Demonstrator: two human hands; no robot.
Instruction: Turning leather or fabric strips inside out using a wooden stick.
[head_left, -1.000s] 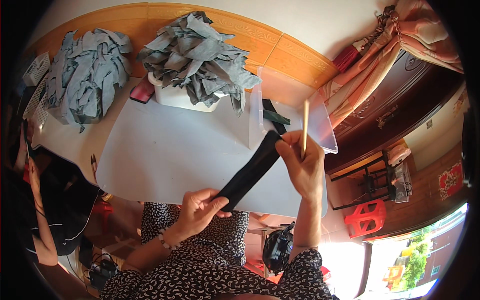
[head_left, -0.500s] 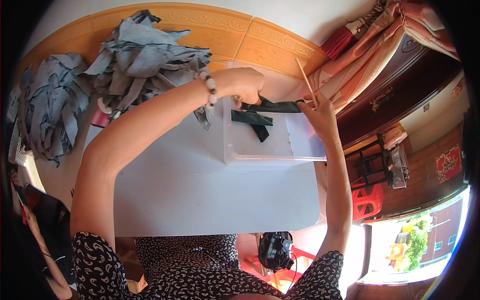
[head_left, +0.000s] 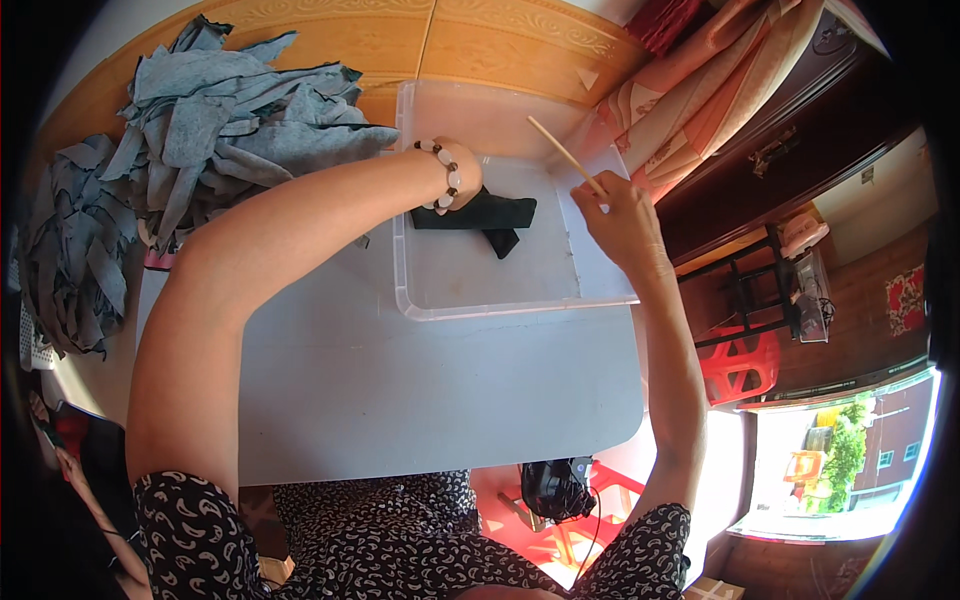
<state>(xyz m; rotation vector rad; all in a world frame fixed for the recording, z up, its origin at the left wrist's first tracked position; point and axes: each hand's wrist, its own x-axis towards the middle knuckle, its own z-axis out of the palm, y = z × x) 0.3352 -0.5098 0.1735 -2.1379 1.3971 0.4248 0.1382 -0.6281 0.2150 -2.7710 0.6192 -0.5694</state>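
- my left hand (head_left: pixel 462 180) is down inside the clear plastic bin (head_left: pixel 500 300), fingers curled onto the end of a folded black cloth strip (head_left: pixel 480 215). can't really see if i'm pinching it or just pressing on it, my wrist hides the fingertips
- beaded bracelet (head_left: pixel 445 172) sits on that wrist, right at the cloth's edge
- my right hand (head_left: pixel 625 215) is closed around a thin wooden stick (head_left: pixel 565 155), which pokes up and to the left over the bin's far right corner
- the black strip lies flat on the bin floor, toward the back, one end folded under at an angle
- the bin sits on a grey table (head_left: pixel 400 400), at its far right side
- left of the bin there's a big heap of grey fabric scraps (head_left: pixel 230 110), and another pile (head_left: pixel 70 250) further left
- pink patterned curtain (head_left: pixel 700 90) hangs just past the bin on the right
- red plastic stool (head_left: pixel 740 365) down on the floor
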